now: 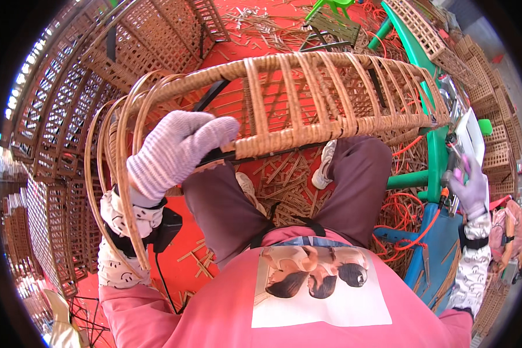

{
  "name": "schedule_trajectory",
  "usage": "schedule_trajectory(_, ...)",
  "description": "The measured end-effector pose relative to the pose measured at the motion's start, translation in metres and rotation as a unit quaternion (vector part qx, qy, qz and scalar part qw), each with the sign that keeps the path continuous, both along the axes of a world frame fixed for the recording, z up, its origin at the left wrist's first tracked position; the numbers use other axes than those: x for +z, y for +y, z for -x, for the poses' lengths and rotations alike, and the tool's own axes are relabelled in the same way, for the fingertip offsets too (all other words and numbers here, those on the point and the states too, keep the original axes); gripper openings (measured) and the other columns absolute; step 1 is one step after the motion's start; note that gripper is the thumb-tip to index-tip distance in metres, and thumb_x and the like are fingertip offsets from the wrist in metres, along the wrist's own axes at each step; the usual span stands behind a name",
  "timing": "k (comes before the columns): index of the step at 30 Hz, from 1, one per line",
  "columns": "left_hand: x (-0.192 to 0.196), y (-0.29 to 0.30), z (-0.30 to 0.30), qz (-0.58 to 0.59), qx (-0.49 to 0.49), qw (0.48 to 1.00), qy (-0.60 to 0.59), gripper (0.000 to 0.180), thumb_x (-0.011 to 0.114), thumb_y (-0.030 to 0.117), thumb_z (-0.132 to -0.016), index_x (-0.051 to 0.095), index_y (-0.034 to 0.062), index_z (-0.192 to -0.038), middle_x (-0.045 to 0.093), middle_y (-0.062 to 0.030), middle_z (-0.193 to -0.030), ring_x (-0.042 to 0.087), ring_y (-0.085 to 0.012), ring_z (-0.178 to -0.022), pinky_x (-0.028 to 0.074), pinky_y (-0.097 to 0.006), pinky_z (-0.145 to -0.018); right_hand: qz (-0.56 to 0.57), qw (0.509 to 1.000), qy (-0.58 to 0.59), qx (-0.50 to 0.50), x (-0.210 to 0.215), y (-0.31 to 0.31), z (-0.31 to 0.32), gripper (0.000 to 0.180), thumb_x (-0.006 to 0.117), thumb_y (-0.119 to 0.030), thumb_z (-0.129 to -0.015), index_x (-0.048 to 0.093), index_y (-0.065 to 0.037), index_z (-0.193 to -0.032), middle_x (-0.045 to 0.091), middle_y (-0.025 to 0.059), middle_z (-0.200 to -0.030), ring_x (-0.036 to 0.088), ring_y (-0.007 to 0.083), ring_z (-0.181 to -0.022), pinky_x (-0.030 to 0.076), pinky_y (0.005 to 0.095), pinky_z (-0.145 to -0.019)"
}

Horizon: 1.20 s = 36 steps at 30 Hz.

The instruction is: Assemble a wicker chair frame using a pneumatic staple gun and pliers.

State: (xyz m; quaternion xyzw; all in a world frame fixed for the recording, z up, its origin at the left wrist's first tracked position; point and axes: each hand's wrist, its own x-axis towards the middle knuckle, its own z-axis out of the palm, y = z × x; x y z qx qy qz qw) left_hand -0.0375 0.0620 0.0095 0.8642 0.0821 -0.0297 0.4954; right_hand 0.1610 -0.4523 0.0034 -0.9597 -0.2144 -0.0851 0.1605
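A long, curved rattan frame (pixel 296 136) lies across above my knees, its dark metal bars partly wrapped in brown strands. At its left part is my left hand (pixel 177 148) in a striped knit glove, fingers closed on the near rail where the wrapping ends and dark metal shows. Loose rattan strands (pixel 122 168) loop around my left wrist and forearm. Far to the right, my gloved right hand (pixel 471 188) is at a dark air tool (pixel 451 155) with an orange hose, beside the green table. Its fingers partly overlap the tool; their grip is unclear.
Tall woven panels (pixel 58 116) stand at the left. The green table (pixel 438 156) and a blue surface (pixel 432 243) flank my right side. Orange hoses (pixel 397 214) coil near its legs. Cut strips (pixel 287 180) litter the red floor. More woven pieces (pixel 496 127) stack at far right.
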Motion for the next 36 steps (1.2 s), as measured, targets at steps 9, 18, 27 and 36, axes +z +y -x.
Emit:
schedule_trajectory(9, -0.005, 0.008, -0.003, -0.073, -0.019, 0.997, -0.034, 0.037, 0.051, 0.031, -0.09, 0.065, -0.0034, -0.089, 0.065, -0.0108, -0.075, 0.059, -0.0134, -0.074, 0.047, -0.028, -0.071, 0.09, 0.864, -0.13, 0.477, 0.044, 0.283, 0.056, 0.041, 0.069, -0.035, -0.067, 0.055, -0.009, -0.095, 0.058, 0.0081, -0.085, 0.057, 0.028, -0.081, 0.044, 0.0375, -0.075)
schedule_trajectory(18, -0.011, 0.011, -0.003, -0.045, -0.01, 0.998, -0.032, 0.035, 0.055, 0.031, -0.089, 0.065, -0.0032, -0.088, 0.063, -0.0101, -0.071, 0.057, -0.0119, -0.068, 0.047, -0.029, -0.066, 0.123, 0.834, -0.097, 0.53, 0.044, 0.323, 0.065, 0.046, 0.073, -0.036, -0.066, 0.056, -0.008, -0.098, 0.059, 0.0058, -0.086, 0.058, 0.0263, -0.083, 0.044, 0.0372, -0.077)
schedule_trajectory(27, -0.006, 0.008, 0.002, -0.057, 0.02, 0.997, -0.039, 0.044, 0.059, 0.042, -0.084, 0.065, -0.0009, -0.089, 0.064, -0.0114, -0.072, 0.06, -0.0158, -0.067, 0.047, -0.032, -0.066, 0.036, 0.895, -0.034, 0.444, 0.052, 0.296, 0.061, 0.023, 0.063, -0.026, -0.077, 0.058, -0.007, -0.088, 0.057, 0.0125, -0.071, 0.06, 0.0304, -0.064, 0.049, 0.0383, -0.059)
schedule_trajectory(36, -0.014, -0.006, -0.023, -0.438, -0.057, 0.883, -0.161, 0.042, 0.063, 0.047, -0.077, 0.055, 0.0062, -0.073, 0.057, -0.0152, -0.059, 0.059, -0.0352, -0.058, 0.046, -0.042, -0.052, 0.152, 0.952, 0.036, -0.264, 0.008, -0.015, 0.005, 0.06, 0.064, -0.045, -0.071, 0.053, -0.003, -0.113, 0.059, 0.0172, -0.106, 0.062, 0.0258, -0.086, 0.048, 0.0338, -0.072)
